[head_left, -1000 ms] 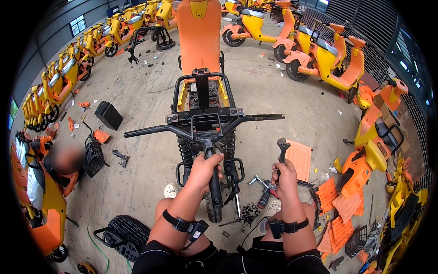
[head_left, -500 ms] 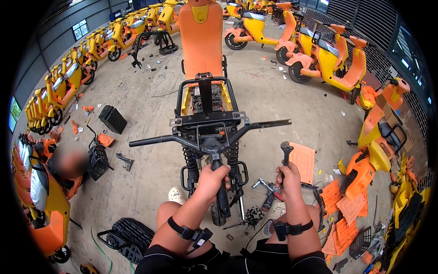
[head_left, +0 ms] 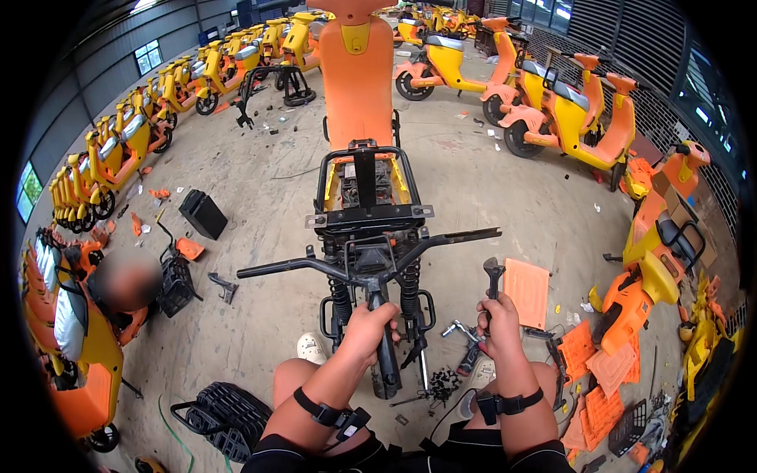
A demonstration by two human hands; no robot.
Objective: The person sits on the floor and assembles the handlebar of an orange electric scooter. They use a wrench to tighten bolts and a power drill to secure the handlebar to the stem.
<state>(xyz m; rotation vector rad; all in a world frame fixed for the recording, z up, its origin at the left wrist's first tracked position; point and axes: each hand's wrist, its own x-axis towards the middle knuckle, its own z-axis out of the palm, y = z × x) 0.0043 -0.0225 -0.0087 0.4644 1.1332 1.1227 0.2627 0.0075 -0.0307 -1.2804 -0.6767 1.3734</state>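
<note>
Head view, looking down over bare knees onto a rough grey concrete floor. Nearest, both forearms wear black wrist straps. Left hand [head_left: 369,327]: fingers wrapped tight round the black steering stem [head_left: 384,347], a round tube rising between the knees. Right hand [head_left: 498,325]: closed round the handle of a dark metal wrench [head_left: 492,285], held upright with its forked head uppermost, just right of the stem and apart from it. Below the hands lie a pile of small black fasteners [head_left: 443,384] and a bright ratchet-like tool [head_left: 461,331]; a black ribbed plastic piece [head_left: 225,411] sits at lower left. The stem joins a bare black handlebar [head_left: 371,256], a thin tube stretching left and right without grips. Two coiled fork springs [head_left: 341,298] flank the stem. Beyond stands the stripped scooter frame [head_left: 367,193], a black tubular cradle with yellow inner panels, and past it a smooth orange seat panel [head_left: 356,75]. Flat orange plastic panels [head_left: 526,288] with ribbed faces lie to the right; a black box-shaped battery [head_left: 203,214] lies to the left. Another person crouches at the left edge. Farthest, rows of glossy yellow-and-orange scooters [head_left: 118,150] line both sides of the hall.
</note>
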